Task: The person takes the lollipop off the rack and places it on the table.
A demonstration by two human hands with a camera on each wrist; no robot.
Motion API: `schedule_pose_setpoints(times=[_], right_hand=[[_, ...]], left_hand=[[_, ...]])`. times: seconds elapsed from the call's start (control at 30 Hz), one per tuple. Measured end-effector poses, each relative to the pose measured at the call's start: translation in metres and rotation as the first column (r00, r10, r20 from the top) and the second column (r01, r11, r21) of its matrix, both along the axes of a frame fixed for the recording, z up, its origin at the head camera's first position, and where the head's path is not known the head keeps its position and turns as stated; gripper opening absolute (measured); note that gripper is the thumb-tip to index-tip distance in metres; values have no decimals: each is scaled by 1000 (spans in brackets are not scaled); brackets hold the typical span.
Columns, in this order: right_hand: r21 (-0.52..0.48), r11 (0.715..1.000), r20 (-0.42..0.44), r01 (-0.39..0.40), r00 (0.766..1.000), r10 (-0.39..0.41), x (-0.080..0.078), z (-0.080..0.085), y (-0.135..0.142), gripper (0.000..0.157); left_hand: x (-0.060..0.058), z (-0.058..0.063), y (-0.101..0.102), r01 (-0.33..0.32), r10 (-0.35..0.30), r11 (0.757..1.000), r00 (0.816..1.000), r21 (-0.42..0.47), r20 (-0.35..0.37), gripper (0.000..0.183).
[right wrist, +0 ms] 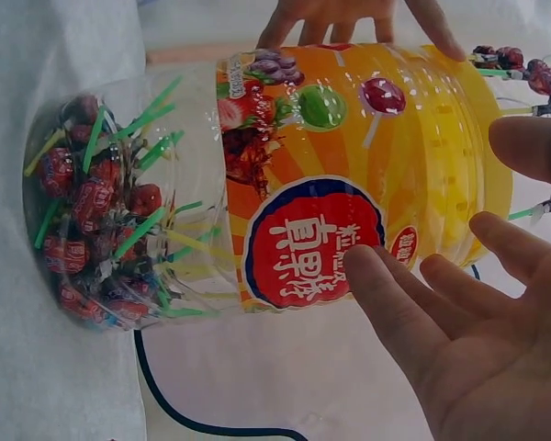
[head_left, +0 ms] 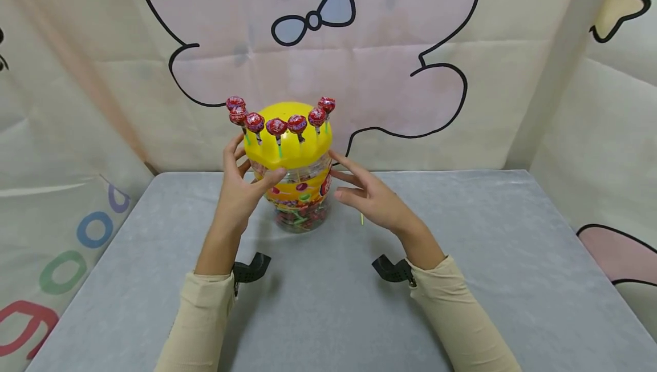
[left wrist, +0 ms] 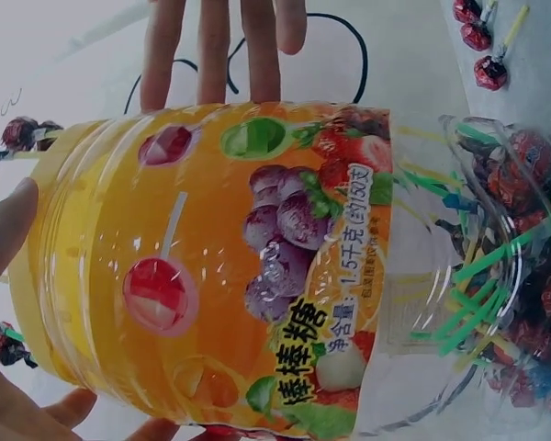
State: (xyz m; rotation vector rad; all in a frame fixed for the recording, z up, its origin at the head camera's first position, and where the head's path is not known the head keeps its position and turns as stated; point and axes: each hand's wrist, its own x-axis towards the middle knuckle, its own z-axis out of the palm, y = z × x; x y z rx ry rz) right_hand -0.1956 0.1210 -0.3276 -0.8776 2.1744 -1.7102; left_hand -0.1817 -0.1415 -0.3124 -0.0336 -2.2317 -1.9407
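A clear plastic lollipop jar with a yellow lid and an orange fruit label stands upright at the table's back middle. Wrapped lollipops with green and yellow sticks fill its lower part. Several red-wrapped lollipops stick up from the lid in an arc. My left hand grips the jar's upper left side, its thumb at the lid and the other fingers partly hidden. On the right, my right hand has extended fingers near the red label badge, apparently touching the jar lightly.
A few loose lollipops lie on the table beside the jar, mostly hidden by my right hand in the head view, where one stick shows. The grey table meets a printed cloth backdrop behind the jar.
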Motion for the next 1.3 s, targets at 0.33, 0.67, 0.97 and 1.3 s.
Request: schedule_pose_setpoints(times=[0.33, 0.67, 0.97, 1.3], right_hand=[[15, 1000, -20, 1, 1000, -1, 2, -2, 5, 66], [81, 993, -117, 92, 990, -82, 1, 4, 6, 63], [-63, 927, -297, 369, 880, -370, -9, 39, 2, 51], [-58, 916, -479, 398, 794, -375, -34, 70, -21, 49]], left_hand=[[2, -1, 8, -26, 26, 999, 1000, -30, -4, 92], [2, -1, 7, -37, 37, 999, 999, -17, -17, 90], [2, -2, 5, -32, 31, 999, 999, -26, -37, 91], [1, -3, 4, -25, 23, 999, 998, -32, -56, 93]])
